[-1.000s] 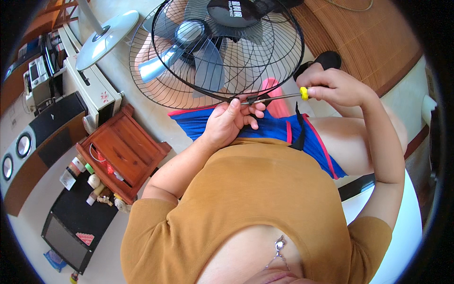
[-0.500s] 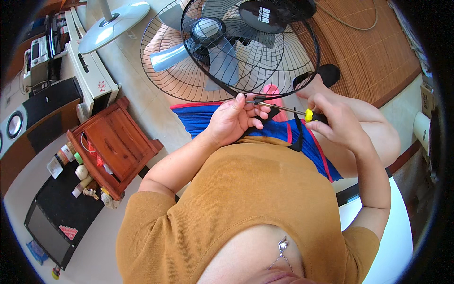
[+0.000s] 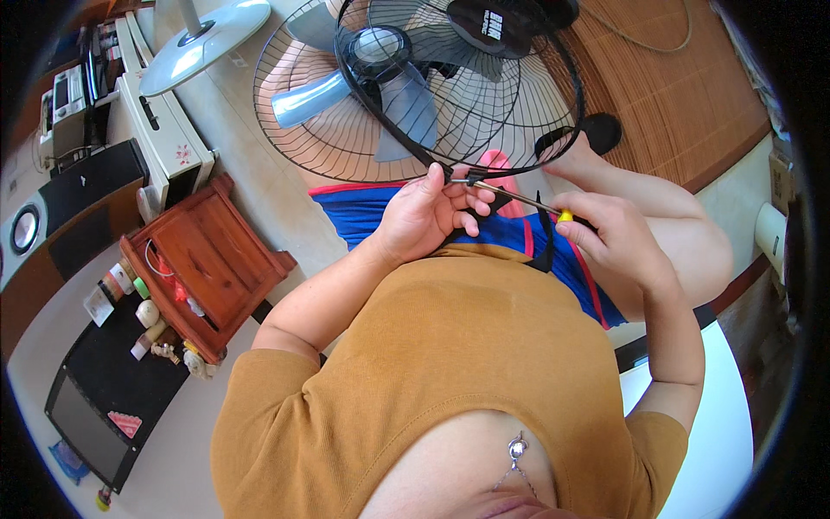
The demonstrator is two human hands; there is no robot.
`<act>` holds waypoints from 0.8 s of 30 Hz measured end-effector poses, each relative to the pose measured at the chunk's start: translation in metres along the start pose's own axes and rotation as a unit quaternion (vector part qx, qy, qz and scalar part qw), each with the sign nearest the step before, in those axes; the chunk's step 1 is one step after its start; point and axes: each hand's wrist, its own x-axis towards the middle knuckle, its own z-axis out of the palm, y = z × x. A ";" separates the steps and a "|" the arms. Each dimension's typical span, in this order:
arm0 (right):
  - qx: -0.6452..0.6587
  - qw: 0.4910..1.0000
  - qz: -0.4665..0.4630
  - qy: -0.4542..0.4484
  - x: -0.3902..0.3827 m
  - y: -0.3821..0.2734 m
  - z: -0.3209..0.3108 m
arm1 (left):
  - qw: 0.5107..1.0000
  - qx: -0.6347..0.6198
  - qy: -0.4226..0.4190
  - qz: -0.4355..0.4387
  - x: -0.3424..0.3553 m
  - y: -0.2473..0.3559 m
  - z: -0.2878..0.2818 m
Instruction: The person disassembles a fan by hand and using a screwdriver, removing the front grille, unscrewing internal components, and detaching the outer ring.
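My left hand [image 3: 430, 212] pinches the lower rim of a black wire fan guard [image 3: 386, 136] between thumb and fingers, its other fingers curled loosely below. A screwdriver [image 3: 519, 197] with a yellow and black handle is held in my right hand [image 3: 616, 232]. Its metal shaft points left, with the tip at a small black clip [image 3: 475, 176] on the rim beside my left fingers. The exact contact of the tip is too small to tell. Behind this guard stand the fan's blue-grey blades [image 3: 307, 101] and a second wire guard [image 3: 258, 112], partly overlapped by the first.
To the left are a pale round stand base [image 3: 203, 43], a reddish wooden cabinet [image 3: 216, 259], small bottles and a speaker [image 3: 78, 208]. A woven bamboo mat [image 3: 666, 104] lies at the far right, with a black slipper [image 3: 603, 131] at its edge.
My right hand has turned around the screwdriver handle, its fingers now covering more of it. The guards have shifted very slightly. My left hand keeps its place at the rim.
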 end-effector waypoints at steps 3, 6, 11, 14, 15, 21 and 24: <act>0.027 1.000 -0.001 0.013 -0.004 -0.002 0.004 | 1.000 0.008 0.004 0.005 0.001 -0.002 -0.002; 0.028 0.999 -0.016 0.025 -0.006 0.001 0.007 | 0.999 0.032 0.021 0.007 0.001 -0.004 -0.003; 0.065 0.997 -0.002 0.028 -0.012 0.004 0.010 | 1.000 0.007 0.025 0.002 0.001 -0.004 0.009; 0.073 0.997 0.003 0.032 -0.016 0.000 0.002 | 0.995 0.080 0.064 0.001 0.002 0.002 0.033; 0.074 0.996 0.005 0.039 -0.017 -0.002 -0.001 | 0.992 0.101 0.080 0.001 0.004 0.005 0.044; 0.109 0.990 -0.027 0.089 -0.024 0.019 -0.005 | 0.993 0.114 0.032 -0.016 0.034 0.020 0.059; 0.172 0.978 -0.023 0.117 -0.029 0.026 0.004 | 0.993 0.120 -0.001 -0.011 0.050 0.021 0.069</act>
